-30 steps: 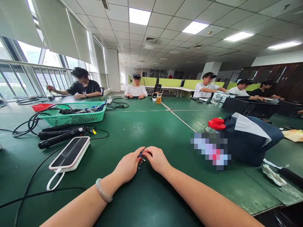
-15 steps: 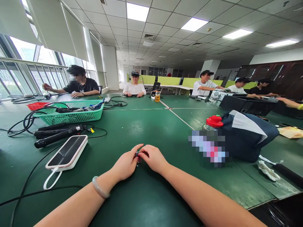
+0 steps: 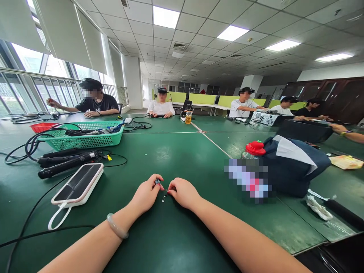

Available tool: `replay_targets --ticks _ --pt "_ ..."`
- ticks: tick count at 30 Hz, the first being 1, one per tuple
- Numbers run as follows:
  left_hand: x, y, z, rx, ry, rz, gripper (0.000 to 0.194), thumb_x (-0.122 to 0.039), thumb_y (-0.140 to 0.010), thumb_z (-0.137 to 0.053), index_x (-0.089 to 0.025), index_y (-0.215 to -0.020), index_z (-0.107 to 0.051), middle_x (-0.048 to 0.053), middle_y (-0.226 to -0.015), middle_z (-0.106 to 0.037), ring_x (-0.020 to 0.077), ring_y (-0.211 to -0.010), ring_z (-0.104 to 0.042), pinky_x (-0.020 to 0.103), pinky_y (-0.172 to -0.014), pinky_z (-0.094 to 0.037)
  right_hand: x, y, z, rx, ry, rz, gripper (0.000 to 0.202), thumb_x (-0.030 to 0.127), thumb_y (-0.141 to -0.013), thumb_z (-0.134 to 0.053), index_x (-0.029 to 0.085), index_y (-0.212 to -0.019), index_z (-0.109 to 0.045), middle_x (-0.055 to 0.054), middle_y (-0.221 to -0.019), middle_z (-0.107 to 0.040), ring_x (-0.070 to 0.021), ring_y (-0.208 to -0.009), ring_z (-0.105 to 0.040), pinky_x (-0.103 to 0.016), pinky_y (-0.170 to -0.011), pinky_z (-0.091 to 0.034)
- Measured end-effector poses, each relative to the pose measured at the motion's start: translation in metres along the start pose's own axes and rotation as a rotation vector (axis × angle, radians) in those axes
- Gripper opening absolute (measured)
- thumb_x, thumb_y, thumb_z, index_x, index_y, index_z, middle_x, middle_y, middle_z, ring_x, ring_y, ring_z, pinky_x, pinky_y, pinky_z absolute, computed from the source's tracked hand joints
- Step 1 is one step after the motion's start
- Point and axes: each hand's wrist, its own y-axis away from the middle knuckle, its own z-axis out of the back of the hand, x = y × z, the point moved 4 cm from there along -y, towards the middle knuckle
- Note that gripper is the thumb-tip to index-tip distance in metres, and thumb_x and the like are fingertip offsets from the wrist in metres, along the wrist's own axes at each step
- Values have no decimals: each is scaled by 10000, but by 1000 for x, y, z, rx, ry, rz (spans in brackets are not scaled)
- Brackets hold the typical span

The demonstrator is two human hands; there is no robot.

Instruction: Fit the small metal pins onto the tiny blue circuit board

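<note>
My left hand (image 3: 147, 192), with a pale bracelet (image 3: 117, 226) on its wrist, pinches a small bluish part (image 3: 157, 182) between thumb and fingers. It looks like a little circuit board or connector, too small to name surely. A short gap separates it from my right hand (image 3: 182, 192), whose thumb and fingertips are closed together at a tiny dark bit I cannot make out. Below the fingertips, a small shiny metallic piece (image 3: 163, 198) shows against the green table (image 3: 176, 231); whether it lies there or hangs from my fingers is unclear.
On the left are a white-rimmed phone-like device (image 3: 78, 184), black rods (image 3: 68, 163), cables and a green basket (image 3: 82, 141). A red-lidded jar (image 3: 255, 148), a blurred item and a dark bag (image 3: 295, 163) stand right. Several people sit around the table.
My hands have moved apart: the left went slightly left with the bluish part, now more visible. The metallic piece shows more clearly between them. At far right, another person's hand reached a black case.
</note>
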Motion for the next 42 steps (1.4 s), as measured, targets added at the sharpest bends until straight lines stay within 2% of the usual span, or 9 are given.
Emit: replay_targets --ticks 9,13,16,20,25,36,42 --pt "2 -1 -3 -7 -58 -56 210 -237 -826 -336 -235 -994 -461 -4 -815 -652 157 -746 -588 271 -712 -418 5 1 -3 -10 163 77 121 181 -865 -478 174 -848 -597 -40 -852 -583 -150 -775 -560 -245 -692 -398" --pt "2 0 1 -38 -147 -59 201 -304 -785 -457 -253 -963 -534 -20 -750 -637 161 -681 -575 256 -643 -403 1 1 -1 -35 148 33 135 180 -870 -470 172 -809 -591 -40 -835 -576 -150 -756 -551 -249 -679 -392" --pt "1 0 3 -56 -171 -55 189 -328 -731 -535 -252 -900 -575 -31 -726 -618 145 -622 -536 244 -604 -386 2 2 5 -113 70 32 147 164 -877 -457 177 -792 -576 -28 -828 -565 -135 -748 -536 -239 -678 -388" --pt "0 1 1 -45 -116 -50 183 -308 -677 -585 -228 -842 -585 -33 -694 -602 137 -625 -516 233 -605 -382 15 5 10 -203 -39 117 112 150 -869 -468 183 -805 -554 -13 -833 -548 -119 -724 -516 -225 -657 -391" --pt "-2 2 -4 6 -1 -97 155 -277 -657 -594 -218 -797 -567 -43 -659 -609 128 -605 -481 225 -590 -371 27 7 8 -201 -26 200 82 158 -852 -505 183 -790 -552 -12 -827 -537 -123 -723 -513 -230 -657 -397" --pt "4 -4 -9 94 221 -63 204 -250 -653 -603 -180 -837 -549 -36 -622 -598 117 -596 -506 224 -602 -392 23 9 12 -221 -24 248 81 207 -859 -526 186 -810 -586 -18 -830 -561 -125 -739 -525 -234 -674 -405" --pt "6 -2 -9 84 204 -76 222 -284 -661 -614 -179 -843 -543 -33 -642 -602 116 -599 -519 226 -608 -403 22 8 15 -231 -120 223 71 190 -840 -551 184 -778 -585 -7 -812 -559 -116 -726 -521 -226 -680 -401"
